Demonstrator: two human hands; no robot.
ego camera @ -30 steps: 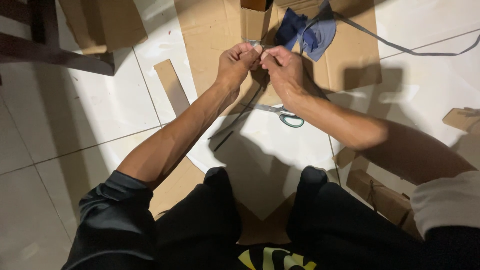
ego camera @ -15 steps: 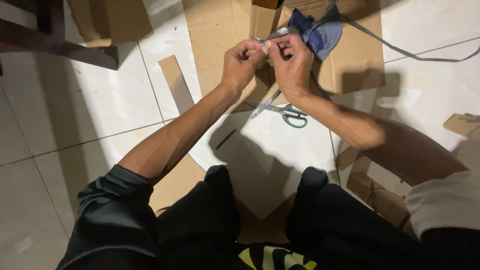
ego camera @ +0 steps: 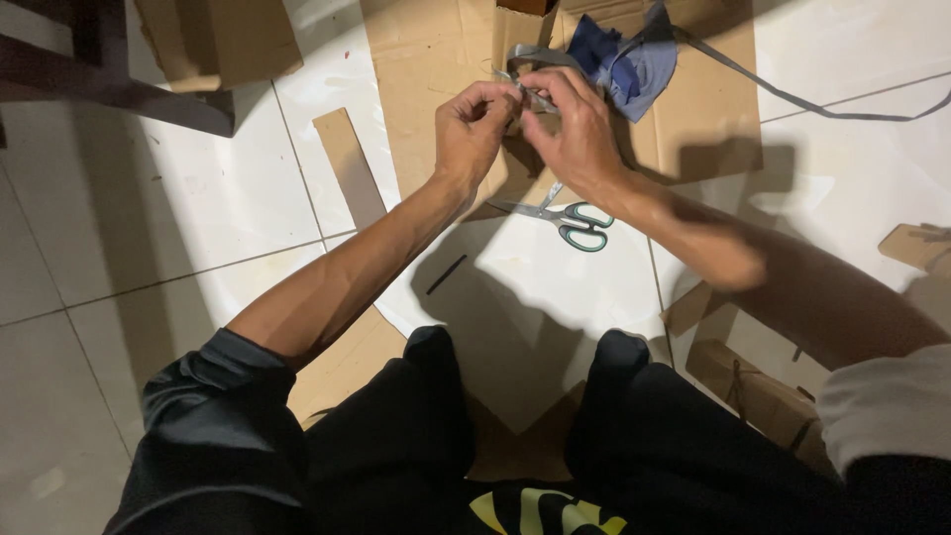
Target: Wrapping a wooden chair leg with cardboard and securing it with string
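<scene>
Your left hand (ego camera: pixel 474 127) and right hand (ego camera: pixel 575 129) pinch a grey strip (ego camera: pixel 540 59) together above the scissors (ego camera: pixel 563 217) on the floor (ego camera: pixel 198 198).

Both forearms are bare; the left hand (ego camera: pixel 474 129) and right hand (ego camera: pixel 578 134) wear nothing. A dark sleeve (ego camera: pixel 213 416) sits at seven o'clock, a pale one (ego camera: pixel 887 406) at four. Black trousers (ego camera: pixel 634 446) and what seems a yellow print (ego camera: pixel 535 510) show at six.

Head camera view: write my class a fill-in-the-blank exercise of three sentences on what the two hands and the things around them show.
1. Both hands, the left hand and the right hand, pinch a grey ____ between their fingertips.
2. The green-handled scissors lie on the ____, untouched by either hand.
3. The blue cloth rests on a flat sheet of ____.

Missing words: strip; floor; cardboard
</scene>
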